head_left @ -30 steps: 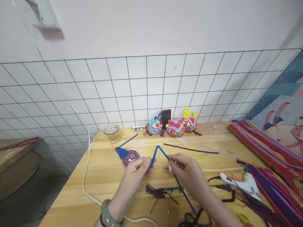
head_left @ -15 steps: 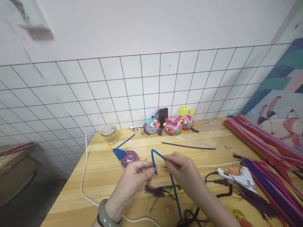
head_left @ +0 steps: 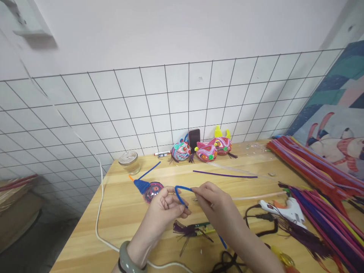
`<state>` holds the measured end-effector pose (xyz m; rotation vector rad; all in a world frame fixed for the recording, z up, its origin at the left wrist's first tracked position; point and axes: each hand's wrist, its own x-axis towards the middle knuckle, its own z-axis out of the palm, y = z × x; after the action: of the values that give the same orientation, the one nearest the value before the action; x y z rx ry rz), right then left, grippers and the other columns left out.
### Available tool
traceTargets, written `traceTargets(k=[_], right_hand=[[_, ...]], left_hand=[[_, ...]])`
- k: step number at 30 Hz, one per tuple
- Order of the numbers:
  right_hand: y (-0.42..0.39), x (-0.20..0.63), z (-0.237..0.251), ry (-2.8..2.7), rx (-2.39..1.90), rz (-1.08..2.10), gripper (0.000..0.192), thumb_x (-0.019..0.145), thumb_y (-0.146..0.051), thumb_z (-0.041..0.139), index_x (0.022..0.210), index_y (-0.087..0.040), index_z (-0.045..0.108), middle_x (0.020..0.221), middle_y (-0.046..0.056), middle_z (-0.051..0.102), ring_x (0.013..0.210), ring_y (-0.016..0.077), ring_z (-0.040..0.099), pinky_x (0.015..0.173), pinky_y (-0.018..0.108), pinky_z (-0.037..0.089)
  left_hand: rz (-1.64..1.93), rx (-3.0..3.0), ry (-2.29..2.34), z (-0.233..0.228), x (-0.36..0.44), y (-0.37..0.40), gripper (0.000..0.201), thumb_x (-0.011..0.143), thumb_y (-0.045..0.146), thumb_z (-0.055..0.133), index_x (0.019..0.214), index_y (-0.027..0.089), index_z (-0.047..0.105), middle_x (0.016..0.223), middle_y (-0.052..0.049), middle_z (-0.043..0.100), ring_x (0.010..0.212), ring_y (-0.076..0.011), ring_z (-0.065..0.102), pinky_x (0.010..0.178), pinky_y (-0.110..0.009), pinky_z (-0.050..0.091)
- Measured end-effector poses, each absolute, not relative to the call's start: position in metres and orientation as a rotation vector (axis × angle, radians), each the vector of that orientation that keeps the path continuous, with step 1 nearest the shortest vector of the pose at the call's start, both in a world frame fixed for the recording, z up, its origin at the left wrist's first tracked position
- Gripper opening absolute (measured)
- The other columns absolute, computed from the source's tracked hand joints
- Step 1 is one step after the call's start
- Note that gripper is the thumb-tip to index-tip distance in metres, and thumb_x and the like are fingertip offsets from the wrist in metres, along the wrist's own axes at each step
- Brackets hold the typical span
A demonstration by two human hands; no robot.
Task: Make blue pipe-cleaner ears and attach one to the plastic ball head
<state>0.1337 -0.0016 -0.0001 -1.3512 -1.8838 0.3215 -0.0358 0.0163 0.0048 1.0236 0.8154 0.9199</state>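
Blue stem [head_left: 184, 187]: held up above the table [head_left: 85, 237], between the hands, bent to a corner; another stretch of blue shows below the right hand [head_left: 214, 201].
Right hand: thumb and forefinger pinched on the blue stem, to one side of the bend.
Left hand [head_left: 167, 208]: fingers loosely curled, thumb by the short end; from where I stand, I can't tell whether it is gripped.
Left wrist: a grey-green bangle [head_left: 126, 258].
Just past the left hand: a round toy [head_left: 153, 190] with a blue cone [head_left: 141, 185], partly hidden by the fingers.
Below the hands: a dark tassel [head_left: 182, 228], lying on the wood.
Past the right hand: a purple stem [head_left: 224, 174], flat and nearly straight.
By the wall: a phone [head_left: 194, 139] on end among three patterned toys [head_left: 206, 152]; off to the left, a cup [head_left: 129, 163].
Right side: a white glue gun [head_left: 284, 211], with a bundle of coloured stems [head_left: 321, 220] close by.
Left edge: a white cable [head_left: 98, 220], trailing in a loose curve.
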Motion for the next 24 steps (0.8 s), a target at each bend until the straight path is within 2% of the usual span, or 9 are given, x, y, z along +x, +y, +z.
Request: traceTargets(k=[4,10,17,24], right_hand=[[-0.003,0.131,0.004,-1.993,-1.436,0.224,0.027,0.082,-0.009,0.045,0.095,-0.02,0.065,0.075,0.005,0.06,0.063,0.0156,0.059,0.057,0.025,0.043],[-0.006,0.125,0.007,-2.084,-1.505,0.192,0.025,0.082,-0.009,0.046,0.092,-0.022,0.065,0.078,0.005,0.061,0.066,0.0163,0.06,0.056,0.024,0.042],[-0.004,0.124,0.006,-1.947,-1.512,0.342,0.019,0.083,-0.015,0.045,0.078,-0.019,0.063,0.073,0.003,0.058,0.065,0.0155,0.057,0.061,0.025,0.042],[-0.001,0.122,0.0,-1.756,-1.476,0.578,0.016,0.079,-0.018,0.047,0.071,-0.019,0.061,0.063,0.001,0.058,0.057,0.0146,0.052,0.052,0.024,0.039]], left_hand=[[0.855,1.026,0.824,0.008,-0.036,0.014,0.029,0.07,0.03,0.066,0.092,0.017,0.052,0.074,-0.002,0.065,0.068,-0.0192,0.067,0.066,-0.031,0.052],[0.812,1.082,0.93,0.002,-0.033,0.015,0.033,0.074,0.045,0.057,0.082,0.013,0.054,0.067,-0.003,0.064,0.063,-0.02,0.067,0.06,-0.03,0.053],[0.855,1.093,0.952,-0.001,-0.034,0.015,0.037,0.072,0.049,0.056,0.082,0.013,0.057,0.067,-0.003,0.063,0.06,-0.0192,0.067,0.056,-0.028,0.053],[0.855,1.079,0.946,-0.001,-0.035,0.018,0.035,0.073,0.046,0.057,0.083,0.013,0.057,0.067,-0.003,0.064,0.063,-0.0201,0.067,0.058,-0.03,0.054]])
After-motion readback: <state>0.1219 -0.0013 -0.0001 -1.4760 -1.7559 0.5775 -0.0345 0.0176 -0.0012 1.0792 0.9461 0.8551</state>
